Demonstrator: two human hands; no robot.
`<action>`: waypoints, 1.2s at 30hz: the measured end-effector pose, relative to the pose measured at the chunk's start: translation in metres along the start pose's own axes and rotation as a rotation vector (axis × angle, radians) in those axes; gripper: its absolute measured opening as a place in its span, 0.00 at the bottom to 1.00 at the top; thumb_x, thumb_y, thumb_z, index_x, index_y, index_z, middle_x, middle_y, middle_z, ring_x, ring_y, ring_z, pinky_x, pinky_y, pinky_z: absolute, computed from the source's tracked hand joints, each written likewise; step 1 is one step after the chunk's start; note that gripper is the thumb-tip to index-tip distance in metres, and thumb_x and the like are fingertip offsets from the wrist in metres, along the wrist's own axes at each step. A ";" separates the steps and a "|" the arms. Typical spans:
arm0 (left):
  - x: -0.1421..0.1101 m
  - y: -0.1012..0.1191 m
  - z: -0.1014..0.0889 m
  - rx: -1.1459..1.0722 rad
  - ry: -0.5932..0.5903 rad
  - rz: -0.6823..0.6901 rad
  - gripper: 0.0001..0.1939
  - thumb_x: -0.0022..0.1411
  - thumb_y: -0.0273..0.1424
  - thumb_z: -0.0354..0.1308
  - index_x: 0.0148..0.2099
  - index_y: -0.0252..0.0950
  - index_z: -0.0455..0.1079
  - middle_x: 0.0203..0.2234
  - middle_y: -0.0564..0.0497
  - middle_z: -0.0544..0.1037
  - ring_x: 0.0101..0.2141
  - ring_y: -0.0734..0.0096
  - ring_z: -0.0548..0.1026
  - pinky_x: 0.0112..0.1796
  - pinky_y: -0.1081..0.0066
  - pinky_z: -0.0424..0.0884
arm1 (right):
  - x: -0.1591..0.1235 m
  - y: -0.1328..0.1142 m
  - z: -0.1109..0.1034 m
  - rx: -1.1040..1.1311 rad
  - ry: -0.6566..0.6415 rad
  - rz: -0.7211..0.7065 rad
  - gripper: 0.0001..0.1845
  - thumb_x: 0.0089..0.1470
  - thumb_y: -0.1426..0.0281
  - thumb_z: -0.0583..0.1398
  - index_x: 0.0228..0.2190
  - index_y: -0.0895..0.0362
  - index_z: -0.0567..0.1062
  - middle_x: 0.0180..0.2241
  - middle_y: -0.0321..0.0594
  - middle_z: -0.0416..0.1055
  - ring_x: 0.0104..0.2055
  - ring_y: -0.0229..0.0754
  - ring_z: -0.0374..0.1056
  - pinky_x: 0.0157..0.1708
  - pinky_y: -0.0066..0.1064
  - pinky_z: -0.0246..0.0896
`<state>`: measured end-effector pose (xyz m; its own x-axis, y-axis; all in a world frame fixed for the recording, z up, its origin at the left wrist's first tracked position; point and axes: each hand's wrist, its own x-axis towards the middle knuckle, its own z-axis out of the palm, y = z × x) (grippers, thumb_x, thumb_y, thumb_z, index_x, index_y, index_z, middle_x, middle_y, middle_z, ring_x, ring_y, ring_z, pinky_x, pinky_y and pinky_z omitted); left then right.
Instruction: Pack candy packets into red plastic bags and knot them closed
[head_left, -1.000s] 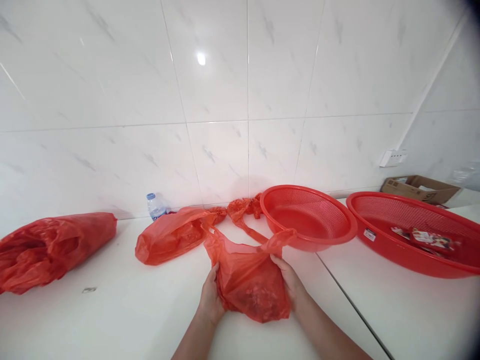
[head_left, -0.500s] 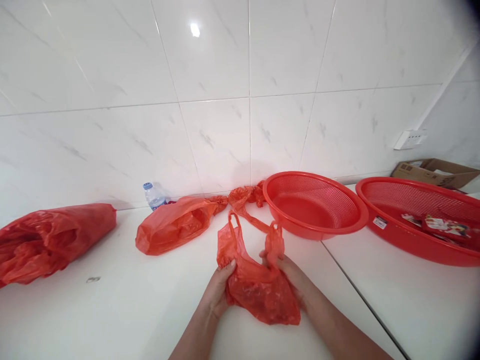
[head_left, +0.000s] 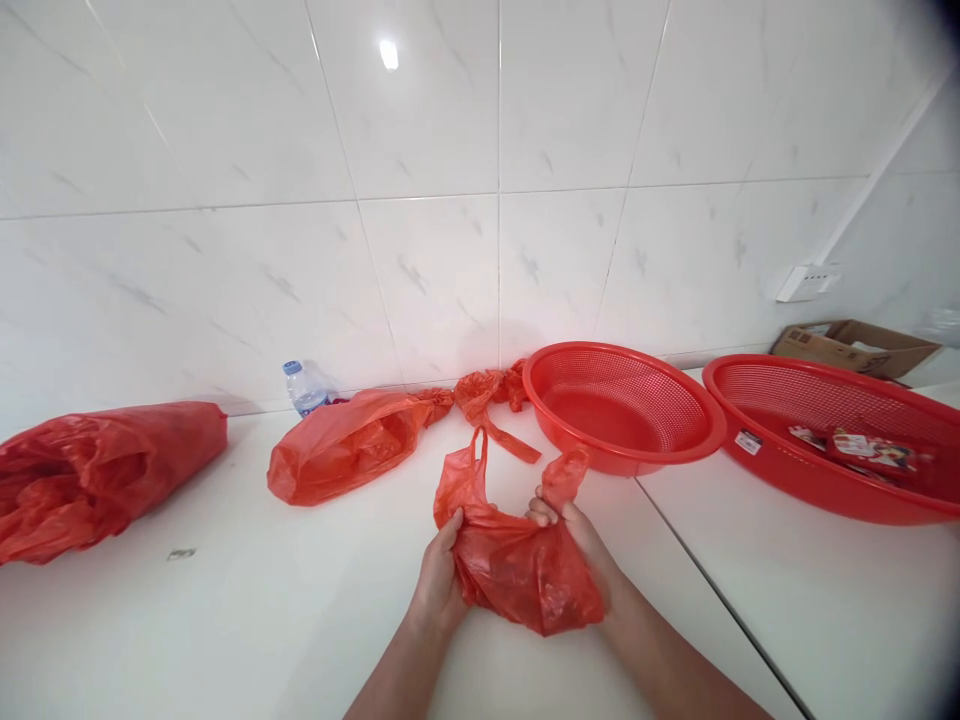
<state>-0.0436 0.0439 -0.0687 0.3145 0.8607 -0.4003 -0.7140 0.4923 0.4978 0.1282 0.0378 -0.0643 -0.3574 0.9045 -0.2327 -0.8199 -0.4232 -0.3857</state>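
Between my two hands is a thin red plastic bag (head_left: 525, 570) with loop handles standing up. Something darker bulges in its lower part, but I cannot make out what. My left hand (head_left: 442, 570) grips the bag's left side, thumb on the front and fingers behind. My right hand (head_left: 574, 525) is closed round the gathered right handle, its fingertips curled at the bag's top edge. Just beyond lies a crumpled strip of red plastic (head_left: 495, 410) near the wall.
A red colander (head_left: 622, 455) stands behind my right hand. Farther right, a larger red basket (head_left: 810, 490) holds printed packets (head_left: 874, 450), with a cardboard box (head_left: 855, 345) behind. Leftward lie a red bag (head_left: 345, 450), a water bottle (head_left: 304, 390) and a large red bundle (head_left: 112, 470).
My right fingers have closed further round the right handle, which now leans to the right. The bag has risen slightly and its top edge is drawn straighter.
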 end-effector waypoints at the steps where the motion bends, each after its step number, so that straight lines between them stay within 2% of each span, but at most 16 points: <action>1: -0.001 0.000 0.001 -0.001 -0.020 -0.007 0.14 0.57 0.35 0.58 0.39 0.28 0.71 0.38 0.40 0.78 0.45 0.54 0.74 0.48 0.62 0.68 | 0.000 0.001 0.000 0.009 -0.007 0.018 0.18 0.51 0.63 0.58 0.16 0.56 0.59 0.18 0.31 0.62 0.22 0.34 0.60 0.29 0.28 0.58; 4: -0.005 0.001 -0.001 0.003 -0.107 0.006 0.15 0.57 0.35 0.58 0.41 0.29 0.72 0.37 0.41 0.78 0.43 0.56 0.75 0.47 0.63 0.69 | 0.001 0.003 -0.001 0.026 0.017 -0.057 0.09 0.50 0.66 0.59 0.22 0.55 0.66 0.21 0.30 0.64 0.25 0.35 0.62 0.33 0.28 0.59; 6: -0.006 0.001 -0.003 0.032 -0.118 0.031 0.13 0.55 0.35 0.61 0.39 0.30 0.72 0.34 0.43 0.79 0.40 0.57 0.76 0.46 0.63 0.70 | 0.001 0.005 -0.003 -0.018 0.052 -0.080 0.04 0.49 0.70 0.60 0.26 0.54 0.68 0.22 0.30 0.65 0.27 0.35 0.63 0.34 0.29 0.59; 9: -0.008 0.002 -0.006 0.096 -0.097 0.041 0.11 0.48 0.31 0.66 0.33 0.31 0.72 0.29 0.46 0.78 0.33 0.61 0.77 0.41 0.65 0.72 | 0.001 0.007 -0.004 -0.125 0.063 -0.016 0.08 0.47 0.71 0.61 0.22 0.55 0.67 0.24 0.33 0.67 0.28 0.37 0.65 0.35 0.32 0.60; 13: -0.007 0.000 -0.005 0.127 -0.057 0.036 0.10 0.47 0.29 0.66 0.32 0.31 0.70 0.25 0.49 0.77 0.27 0.67 0.76 0.33 0.69 0.72 | -0.003 0.005 -0.001 -0.091 0.031 -0.015 0.06 0.51 0.65 0.60 0.27 0.54 0.70 0.32 0.35 0.71 0.33 0.39 0.67 0.38 0.33 0.59; 15: -0.005 -0.001 -0.005 0.130 -0.015 0.029 0.09 0.50 0.31 0.64 0.32 0.31 0.70 0.24 0.48 0.77 0.28 0.65 0.77 0.34 0.68 0.72 | -0.004 0.004 0.001 -0.071 0.003 -0.016 0.09 0.51 0.65 0.59 0.23 0.54 0.68 0.24 0.33 0.69 0.30 0.38 0.66 0.38 0.32 0.59; 17: -0.002 -0.002 -0.004 0.124 0.028 0.014 0.09 0.53 0.33 0.62 0.32 0.31 0.70 0.26 0.46 0.77 0.32 0.60 0.77 0.38 0.65 0.72 | -0.003 0.004 0.002 -0.091 -0.013 -0.044 0.11 0.51 0.67 0.60 0.21 0.54 0.66 0.15 0.29 0.59 0.23 0.34 0.61 0.37 0.31 0.58; 19: 0.001 -0.004 -0.005 0.114 0.065 0.006 0.10 0.55 0.35 0.60 0.34 0.31 0.70 0.30 0.43 0.78 0.36 0.56 0.77 0.41 0.62 0.72 | -0.002 0.006 0.004 -0.131 -0.011 -0.083 0.07 0.51 0.68 0.60 0.24 0.53 0.68 0.12 0.25 0.50 0.18 0.32 0.53 0.34 0.29 0.57; 21: 0.003 -0.005 -0.005 0.101 0.085 0.019 0.11 0.56 0.35 0.59 0.36 0.30 0.70 0.33 0.41 0.78 0.38 0.55 0.77 0.42 0.61 0.71 | -0.001 0.008 0.006 -0.167 -0.037 -0.065 0.12 0.52 0.60 0.59 0.25 0.54 0.68 0.13 0.26 0.50 0.19 0.32 0.52 0.33 0.29 0.57; 24: 0.002 -0.004 -0.004 0.068 0.096 0.057 0.12 0.57 0.35 0.59 0.39 0.31 0.70 0.35 0.40 0.78 0.38 0.55 0.77 0.43 0.60 0.71 | -0.002 0.009 0.009 -0.244 -0.132 0.042 0.32 0.47 0.39 0.50 0.16 0.55 0.63 0.16 0.34 0.57 0.26 0.37 0.60 0.34 0.31 0.57; 26: 0.001 -0.003 -0.002 0.043 0.048 0.058 0.13 0.57 0.36 0.59 0.40 0.31 0.70 0.35 0.41 0.78 0.38 0.55 0.77 0.43 0.60 0.71 | -0.004 0.008 0.012 -0.283 -0.162 0.068 0.36 0.43 0.34 0.46 0.14 0.55 0.61 0.16 0.37 0.59 0.28 0.40 0.62 0.35 0.33 0.58; 28: 0.000 -0.001 -0.002 0.033 -0.032 0.039 0.13 0.57 0.37 0.58 0.39 0.31 0.70 0.34 0.41 0.78 0.37 0.54 0.77 0.43 0.60 0.70 | -0.006 0.008 0.016 -0.284 -0.146 0.063 0.34 0.45 0.37 0.49 0.15 0.55 0.62 0.17 0.37 0.60 0.27 0.40 0.62 0.34 0.33 0.59; 30: 0.000 0.000 -0.003 0.039 -0.071 0.037 0.13 0.56 0.38 0.59 0.36 0.32 0.71 0.31 0.43 0.78 0.35 0.56 0.77 0.42 0.61 0.70 | -0.009 0.009 0.021 -0.286 -0.128 0.065 0.26 0.49 0.47 0.55 0.16 0.55 0.63 0.18 0.36 0.62 0.27 0.39 0.62 0.34 0.33 0.59; 33: 0.002 0.001 -0.005 0.052 -0.031 0.083 0.09 0.55 0.34 0.61 0.32 0.32 0.71 0.26 0.47 0.76 0.29 0.64 0.75 0.37 0.65 0.70 | -0.012 0.012 0.027 -0.326 -0.137 0.014 0.13 0.49 0.66 0.61 0.19 0.56 0.65 0.20 0.34 0.65 0.25 0.36 0.61 0.32 0.30 0.58; 35: 0.002 0.002 -0.005 0.061 -0.020 0.123 0.07 0.53 0.31 0.62 0.31 0.32 0.71 0.24 0.49 0.76 0.26 0.68 0.74 0.34 0.68 0.70 | -0.011 0.015 0.027 -0.357 -0.155 -0.041 0.06 0.45 0.73 0.63 0.24 0.56 0.69 0.22 0.32 0.68 0.25 0.35 0.62 0.32 0.29 0.58; 36: 0.001 0.003 -0.004 0.074 -0.030 0.137 0.06 0.52 0.30 0.63 0.30 0.32 0.70 0.24 0.49 0.76 0.25 0.69 0.74 0.33 0.69 0.70 | -0.010 0.016 0.026 -0.374 -0.160 -0.059 0.07 0.43 0.75 0.64 0.27 0.56 0.71 0.22 0.32 0.68 0.25 0.35 0.62 0.31 0.29 0.58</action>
<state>-0.0475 0.0457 -0.0711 0.2369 0.9233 -0.3022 -0.7036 0.3775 0.6020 0.1071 0.0237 -0.0451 -0.4037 0.9122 -0.0695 -0.6326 -0.3332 -0.6991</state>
